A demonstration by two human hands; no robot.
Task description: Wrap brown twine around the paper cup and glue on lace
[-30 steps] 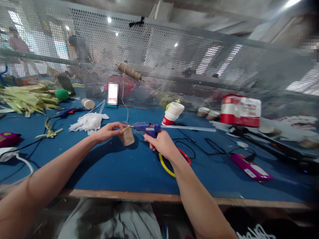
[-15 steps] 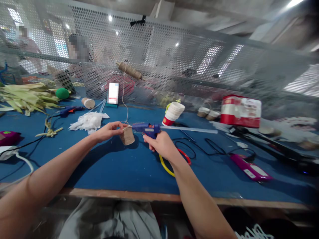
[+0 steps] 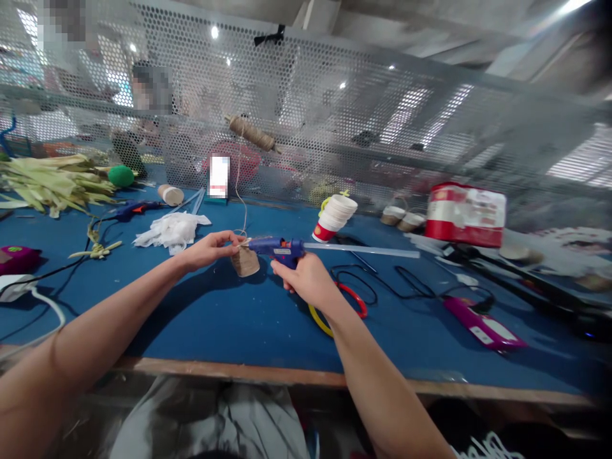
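A blue hot glue gun [image 3: 275, 247] is gripped in my right hand [image 3: 308, 277], its nozzle pointing left. A long clear glue stick [image 3: 363, 250] sticks out of its back end. My left hand [image 3: 215, 248] has its fingers closed on the upper rim of a small paper cup wrapped in twine [image 3: 247, 262], which it holds tilted above the table. The nozzle lies right at the cup's top edge; whether it touches is hard to see. From the cup, a loose strand of twine [image 3: 238, 182] runs up to a twine spool [image 3: 253, 134] on the mesh panel.
Crumpled white tissue [image 3: 173, 231], a second glue gun [image 3: 134, 210] and corn husks [image 3: 57, 182] are on the left. Stacked paper cups [image 3: 337, 215] stand behind my right hand. Black cables, a purple power strip [image 3: 482, 324] and a red-and-white pack [image 3: 465, 215] occupy the right.
The glue gun has shifted slightly left, its nozzle now further over the cup's rim. My left hand keeps its hold. The view has shifted slightly.
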